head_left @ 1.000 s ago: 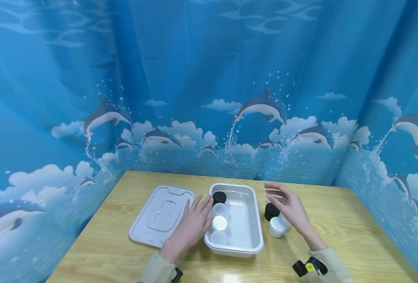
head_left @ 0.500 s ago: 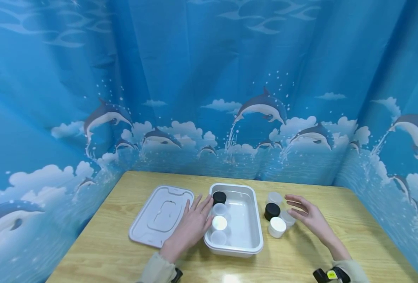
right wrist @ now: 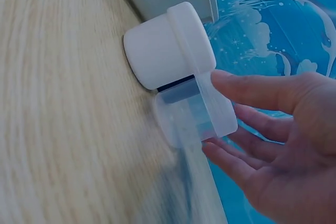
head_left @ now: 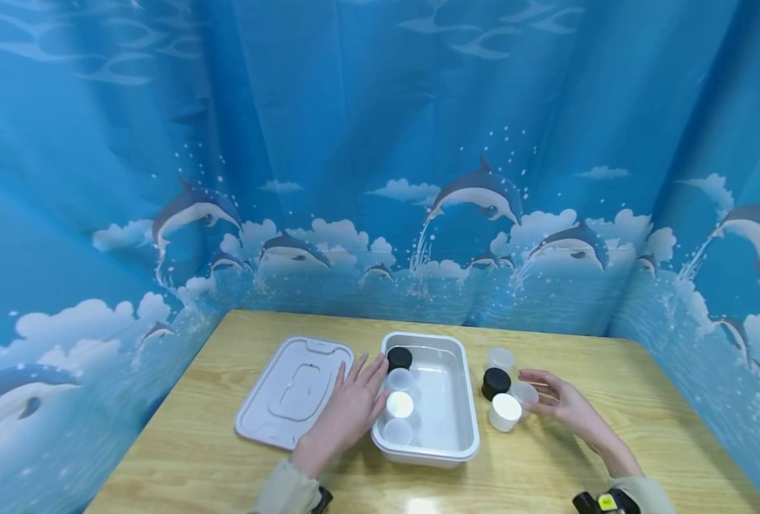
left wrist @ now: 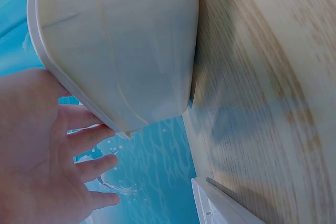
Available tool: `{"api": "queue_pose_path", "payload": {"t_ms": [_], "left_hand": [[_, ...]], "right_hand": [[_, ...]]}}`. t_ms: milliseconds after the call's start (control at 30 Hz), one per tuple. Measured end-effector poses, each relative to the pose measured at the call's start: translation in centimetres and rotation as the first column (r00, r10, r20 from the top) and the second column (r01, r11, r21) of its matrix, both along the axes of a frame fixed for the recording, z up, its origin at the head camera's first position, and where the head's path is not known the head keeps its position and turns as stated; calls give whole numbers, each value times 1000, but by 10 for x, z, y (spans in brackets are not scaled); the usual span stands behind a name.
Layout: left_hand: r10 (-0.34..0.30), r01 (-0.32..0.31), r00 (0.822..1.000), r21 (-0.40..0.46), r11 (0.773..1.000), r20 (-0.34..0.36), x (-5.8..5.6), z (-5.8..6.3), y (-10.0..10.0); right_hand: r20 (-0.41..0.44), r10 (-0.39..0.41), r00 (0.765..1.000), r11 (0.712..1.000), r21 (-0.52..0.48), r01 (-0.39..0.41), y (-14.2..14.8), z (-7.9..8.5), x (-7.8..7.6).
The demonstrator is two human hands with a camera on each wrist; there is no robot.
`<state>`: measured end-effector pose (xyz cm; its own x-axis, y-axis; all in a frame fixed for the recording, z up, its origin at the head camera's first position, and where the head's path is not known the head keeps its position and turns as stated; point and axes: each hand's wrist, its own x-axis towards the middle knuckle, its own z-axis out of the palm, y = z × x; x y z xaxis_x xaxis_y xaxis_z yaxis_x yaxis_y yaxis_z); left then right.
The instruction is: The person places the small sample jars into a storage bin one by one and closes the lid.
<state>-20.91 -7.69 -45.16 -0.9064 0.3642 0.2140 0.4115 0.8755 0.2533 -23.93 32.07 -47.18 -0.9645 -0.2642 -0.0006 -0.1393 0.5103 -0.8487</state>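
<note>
My left hand (head_left: 353,402) lies along the left rim of the white rectangular tub (head_left: 443,455), fingers spread and straight; in the left wrist view its fingers touch the rim from outside. Inside the tub, a row along the left side holds a black-lidded jar (head_left: 399,358), a white-lidded jar (head_left: 399,405) and two translucent ones. My right hand (head_left: 563,405) has thumb and fingers around a small translucent jar (right wrist: 181,111), at its lid. That jar stands upright on the table beside a white jar (right wrist: 157,51).
A black jar (head_left: 496,383) and another translucent jar (head_left: 500,358) stand right of the tub. To its left, a flat white lid (head_left: 293,392) lies on the wooden table (head_left: 181,457). A blue dolphin-print curtain (head_left: 354,178) hangs behind.
My right hand has moved from above the jars to their right side, then lower, with its fingers now around the translucent jar. The left hand has stayed at the tub's rim.
</note>
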Motion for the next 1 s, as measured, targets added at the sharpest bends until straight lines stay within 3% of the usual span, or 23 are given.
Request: {"api": "queue_pose_path", "payload": {"t_ms": [300,533,1000], "left_hand": [[-2,2,1000,5,1000,3,1,1,0],[-4,4,1000,13,1000,5,0,1,-1],[0,0,1000,9,1000,18,-1,-1,0]], "right_hand": [[15,-57,998,996,63,56,-3,-3,0],[-111,-140,984,986,78,149,-4,2,2],[-241,-251,938,962,44,269,-19,28,12]]}}
